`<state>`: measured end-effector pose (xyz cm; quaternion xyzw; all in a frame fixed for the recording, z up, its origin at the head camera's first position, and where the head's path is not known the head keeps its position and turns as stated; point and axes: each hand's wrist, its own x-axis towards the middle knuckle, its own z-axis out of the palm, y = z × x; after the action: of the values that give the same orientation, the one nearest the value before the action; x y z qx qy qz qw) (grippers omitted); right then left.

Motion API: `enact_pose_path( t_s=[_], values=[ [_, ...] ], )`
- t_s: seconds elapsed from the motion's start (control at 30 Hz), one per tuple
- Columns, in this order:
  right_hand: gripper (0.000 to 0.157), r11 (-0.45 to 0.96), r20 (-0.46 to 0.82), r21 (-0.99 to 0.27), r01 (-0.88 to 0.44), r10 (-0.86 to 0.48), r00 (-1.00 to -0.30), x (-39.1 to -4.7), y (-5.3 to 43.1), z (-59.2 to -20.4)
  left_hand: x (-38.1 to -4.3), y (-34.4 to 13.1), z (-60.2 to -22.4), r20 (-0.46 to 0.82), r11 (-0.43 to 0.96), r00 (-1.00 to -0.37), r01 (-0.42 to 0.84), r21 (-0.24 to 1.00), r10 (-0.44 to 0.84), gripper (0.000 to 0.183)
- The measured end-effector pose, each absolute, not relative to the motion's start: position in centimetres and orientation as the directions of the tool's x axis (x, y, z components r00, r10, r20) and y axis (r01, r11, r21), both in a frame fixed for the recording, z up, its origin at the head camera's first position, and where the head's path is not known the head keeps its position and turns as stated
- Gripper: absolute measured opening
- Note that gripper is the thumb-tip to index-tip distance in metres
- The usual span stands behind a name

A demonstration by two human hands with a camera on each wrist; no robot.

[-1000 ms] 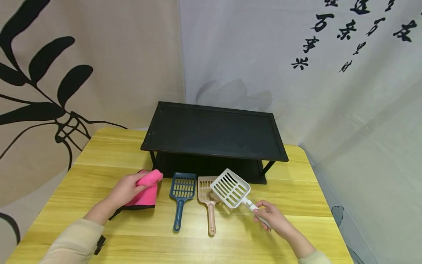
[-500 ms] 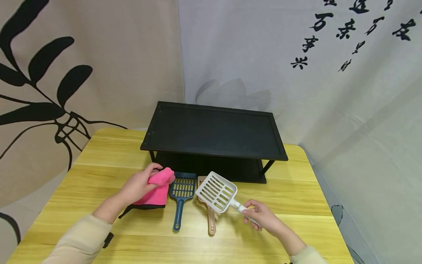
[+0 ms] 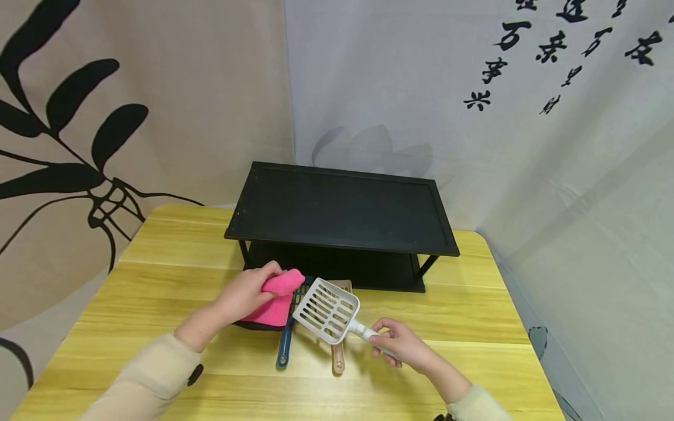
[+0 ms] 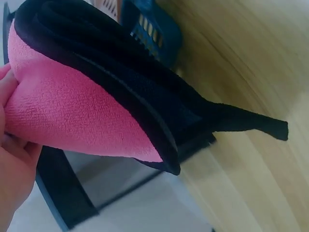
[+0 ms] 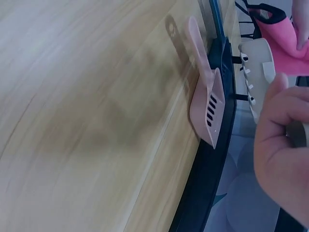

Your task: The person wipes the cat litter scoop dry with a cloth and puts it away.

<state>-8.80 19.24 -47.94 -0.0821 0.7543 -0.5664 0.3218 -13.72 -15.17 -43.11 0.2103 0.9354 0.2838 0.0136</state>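
My left hand [image 3: 247,295] grips a folded pink cloth [image 3: 274,307] with black edging, held above the table. In the left wrist view the cloth [image 4: 82,106] fills much of the picture, and a black strip trails from it. My right hand [image 3: 402,342] holds a white slotted litter scoop [image 3: 326,310] by its handle, its head tilted just right of the cloth. A blue litter scoop [image 3: 285,345] lies beneath, partly covered by the cloth and the white scoop. Beside it lies a light pink litter scoop [image 3: 339,358], its head mostly hidden in the head view but plain in the right wrist view.
A black two-tier rack [image 3: 342,210] stands at the back of the wooden table [image 3: 447,374], just behind the scoops. Behind the table hang printed cloth backdrops [image 3: 368,88] with leaf shapes and dark characters.
My left hand has carried the cloth to the right, over the blue scoop. My right hand has brought the white scoop leftward, so the two are now close together. The scoops on the table stay put.
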Motion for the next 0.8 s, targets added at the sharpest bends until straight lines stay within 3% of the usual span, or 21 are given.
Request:
enact_pose_path(
  t_s=[0.23,0.6,0.8],
  values=[
    [0.029,0.316,-0.393,-0.911,0.264,-0.483,-0.783,-9.0,18.1,-48.0,-13.8,-12.2,-44.0,0.183,0.678,-0.838,0.528,0.511,0.514,0.032],
    [0.029,0.270,-0.406,-0.912,0.308,-0.498,-0.766,-9.2,17.3,-47.9,-12.9,-9.1,-44.9,0.050,0.612,-0.775,0.535,0.582,0.630,0.021],
    [0.028,0.216,-0.416,-0.909,0.355,-0.492,-0.765,-9.6,17.2,-47.5,-12.6,-8.4,-45.4,-0.012,0.590,-0.724,0.554,0.588,0.690,0.035]
  ],
)
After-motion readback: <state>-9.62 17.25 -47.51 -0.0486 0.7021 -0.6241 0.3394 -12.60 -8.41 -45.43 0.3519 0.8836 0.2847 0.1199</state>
